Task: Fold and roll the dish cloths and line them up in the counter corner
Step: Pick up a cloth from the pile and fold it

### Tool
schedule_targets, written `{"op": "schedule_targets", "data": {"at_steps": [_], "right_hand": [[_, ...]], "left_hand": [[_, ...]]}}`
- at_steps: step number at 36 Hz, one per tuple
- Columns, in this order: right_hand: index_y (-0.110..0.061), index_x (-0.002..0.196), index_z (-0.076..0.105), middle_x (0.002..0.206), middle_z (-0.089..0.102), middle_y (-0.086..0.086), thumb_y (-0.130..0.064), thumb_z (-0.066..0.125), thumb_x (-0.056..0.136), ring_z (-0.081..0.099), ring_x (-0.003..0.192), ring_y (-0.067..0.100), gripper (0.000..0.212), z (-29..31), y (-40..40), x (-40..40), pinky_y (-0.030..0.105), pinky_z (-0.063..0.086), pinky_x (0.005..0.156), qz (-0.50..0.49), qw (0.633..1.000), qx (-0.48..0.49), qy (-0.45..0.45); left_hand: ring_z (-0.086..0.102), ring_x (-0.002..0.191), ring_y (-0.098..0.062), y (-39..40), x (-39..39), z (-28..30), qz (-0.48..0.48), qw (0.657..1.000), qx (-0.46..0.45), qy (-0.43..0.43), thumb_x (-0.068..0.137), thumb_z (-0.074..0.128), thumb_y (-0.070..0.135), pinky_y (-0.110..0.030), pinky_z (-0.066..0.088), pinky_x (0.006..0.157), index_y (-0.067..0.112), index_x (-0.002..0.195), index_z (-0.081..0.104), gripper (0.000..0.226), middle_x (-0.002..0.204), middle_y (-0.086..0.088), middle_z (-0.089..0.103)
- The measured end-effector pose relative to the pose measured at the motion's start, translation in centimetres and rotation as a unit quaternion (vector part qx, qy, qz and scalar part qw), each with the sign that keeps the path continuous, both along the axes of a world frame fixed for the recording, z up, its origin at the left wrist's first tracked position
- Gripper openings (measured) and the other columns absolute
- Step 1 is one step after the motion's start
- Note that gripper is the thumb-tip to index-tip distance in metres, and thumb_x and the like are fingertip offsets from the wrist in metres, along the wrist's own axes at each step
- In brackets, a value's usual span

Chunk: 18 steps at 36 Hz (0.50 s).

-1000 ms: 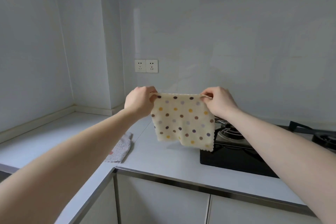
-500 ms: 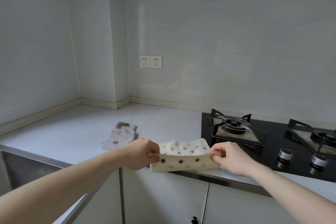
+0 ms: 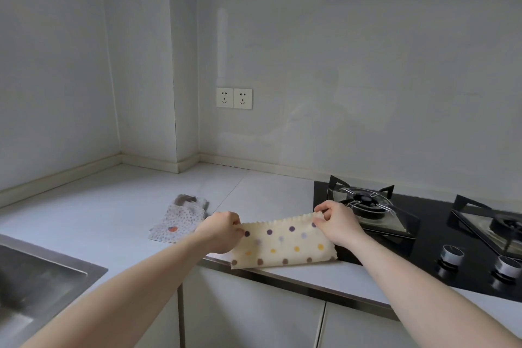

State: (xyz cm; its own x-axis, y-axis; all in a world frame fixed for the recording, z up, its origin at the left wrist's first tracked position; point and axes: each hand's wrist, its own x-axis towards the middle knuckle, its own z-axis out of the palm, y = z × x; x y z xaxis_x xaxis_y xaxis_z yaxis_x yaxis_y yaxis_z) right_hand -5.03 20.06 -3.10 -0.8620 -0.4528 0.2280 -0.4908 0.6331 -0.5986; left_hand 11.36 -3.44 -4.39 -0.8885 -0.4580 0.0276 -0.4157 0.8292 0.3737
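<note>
The dotted cloth (image 3: 282, 243), held up in the air a second ago, now lies folded in half at the counter (image 3: 113, 215) edge, left hand (image 3: 221, 232) and right hand (image 3: 337, 222) each pinching a far corner, so rolling looks next.

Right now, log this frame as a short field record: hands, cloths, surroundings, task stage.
left hand: pinches far left corner of cream dotted cloth
right hand: pinches its far right corner
cream dotted cloth: folded, on counter front edge
second cloth: crumpled, left of it
hob: right
sink: left
stage: not yet rolled
</note>
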Motion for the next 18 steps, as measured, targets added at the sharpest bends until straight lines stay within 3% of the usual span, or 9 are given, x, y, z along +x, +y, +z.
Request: {"op": "schedule_targets", "data": {"at_steps": [2,4,6,9,12,16,18], "right_hand": [[-0.024,0.107,0.066,0.060,0.065,-0.013,-0.021,0.067,0.090,0.059,0.079,0.007,0.018,-0.3,-0.7,-0.7,0.022,0.038,0.058,-0.016,1.000,0.007,-0.002],[-0.023,0.112,0.066,0.063,0.067,-0.013,-0.022,0.067,0.090,0.059,0.082,0.009,0.022,-0.6,-1.2,-1.1,0.023,0.038,0.058,-0.033,0.999,0.007,-0.004],[-0.021,0.122,0.062,0.087,0.073,-0.011,-0.025,0.067,0.092,0.055,0.089,0.011,0.031,-0.9,-1.7,-1.3,0.027,0.040,0.066,-0.052,0.999,0.007,-0.009],[-0.021,0.137,0.050,0.124,0.066,-0.002,-0.036,0.066,0.092,0.058,0.101,0.018,0.050,-1.7,-2.0,-1.1,0.031,0.047,0.078,-0.076,0.996,0.040,-0.016],[-0.019,0.145,0.042,0.137,0.058,0.004,-0.043,0.063,0.091,0.057,0.123,0.026,0.063,-2.7,-1.8,-0.9,0.036,0.052,0.091,-0.085,0.990,0.111,-0.022],[-0.018,0.142,0.046,0.141,0.053,0.006,-0.053,0.058,0.089,0.051,0.130,0.029,0.064,-3.2,-1.3,-0.9,0.038,0.048,0.098,-0.101,0.977,0.181,-0.042],[-0.019,0.138,0.052,0.138,0.055,0.005,-0.055,0.059,0.086,0.054,0.126,0.029,0.063,-3.2,-1.2,-0.9,0.036,0.049,0.095,-0.106,0.974,0.193,-0.060]], "left_hand": [[0.055,0.079,-0.022,-0.2,-0.7,-0.5,0.019,1.000,0.004,0.001,0.094,0.047,0.031,-0.029,0.040,0.062,0.026,0.076,0.049,0.019,0.090,0.000,0.061],[0.059,0.087,-0.023,-0.4,-1.3,-0.9,0.032,0.999,0.002,0.005,0.093,0.047,0.033,-0.030,0.044,0.066,0.026,0.085,0.054,0.013,0.097,0.000,0.064],[0.061,0.103,-0.021,-0.7,-1.7,-1.5,0.036,0.999,-0.005,0.007,0.094,0.050,0.038,-0.033,0.052,0.080,0.026,0.113,0.058,0.024,0.115,0.001,0.064],[0.048,0.128,-0.021,-0.9,-2.1,-2.2,0.020,0.999,-0.034,0.013,0.093,0.056,0.046,-0.039,0.045,0.103,0.026,0.140,0.043,0.052,0.141,0.002,0.048],[0.040,0.136,-0.023,-0.9,-2.1,-2.8,0.005,0.998,-0.056,0.005,0.092,0.053,0.053,-0.040,0.037,0.110,0.029,0.144,0.041,0.059,0.150,0.001,0.039],[0.033,0.142,-0.023,-1.6,-2.3,-3.9,0.003,0.999,-0.037,-0.004,0.093,0.048,0.055,-0.041,0.031,0.115,0.028,0.146,0.040,0.061,0.155,0.003,0.035],[0.033,0.143,-0.022,-2.1,-2.5,-4.5,0.007,1.000,-0.020,0.007,0.092,0.048,0.057,-0.040,0.029,0.116,0.029,0.147,0.040,0.062,0.156,0.004,0.035]]}}
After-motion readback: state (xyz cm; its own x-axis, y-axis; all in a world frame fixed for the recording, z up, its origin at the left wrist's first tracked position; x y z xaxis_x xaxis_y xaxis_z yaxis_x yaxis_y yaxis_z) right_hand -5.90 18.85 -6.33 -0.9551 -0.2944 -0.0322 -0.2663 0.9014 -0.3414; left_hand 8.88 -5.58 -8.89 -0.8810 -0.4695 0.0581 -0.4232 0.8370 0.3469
